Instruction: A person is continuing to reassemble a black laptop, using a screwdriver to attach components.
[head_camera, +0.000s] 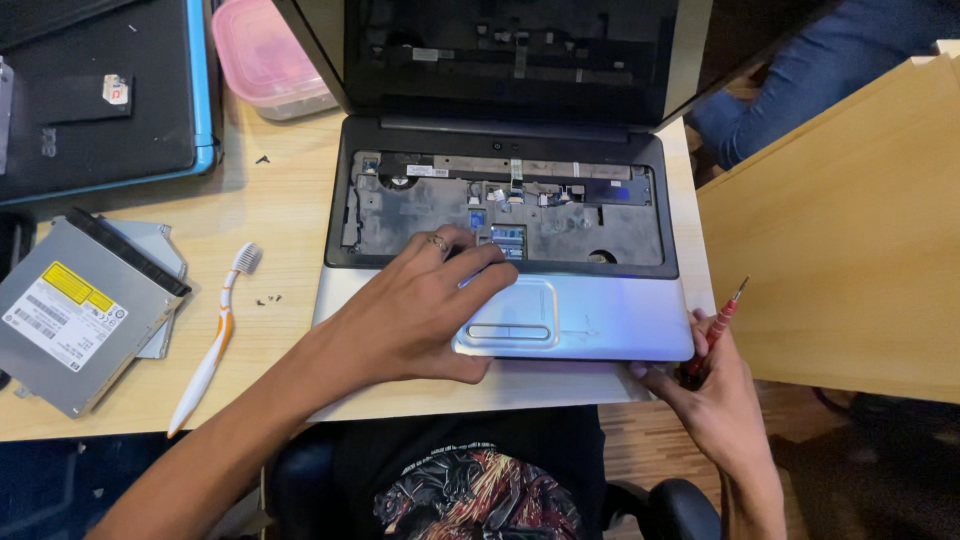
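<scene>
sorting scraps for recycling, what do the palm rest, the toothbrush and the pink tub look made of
Palm rest: probably glossy silver plastic; it catches light reflections. Toothbrush: smooth white and orange plastic, pale bristles. Pink tub: see-through plastic, since the table shows faintly through it.

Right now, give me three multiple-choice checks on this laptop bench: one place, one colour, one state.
1. Where does the toothbrush lie?
A. left of the laptop
B. on the laptop lid
C. in the pink tub

2. What colour is the screwdriver handle?
A. blue
B. red
C. yellow

3. What state is the keyboard bay in?
A. keys fitted
B. covered by cloth
C. keyboard removed, inner parts bare

Answers: A, it rests on the wooden table beside the palm rest; B, red shows in the right hand; C, bare tray above the left hand.
</scene>
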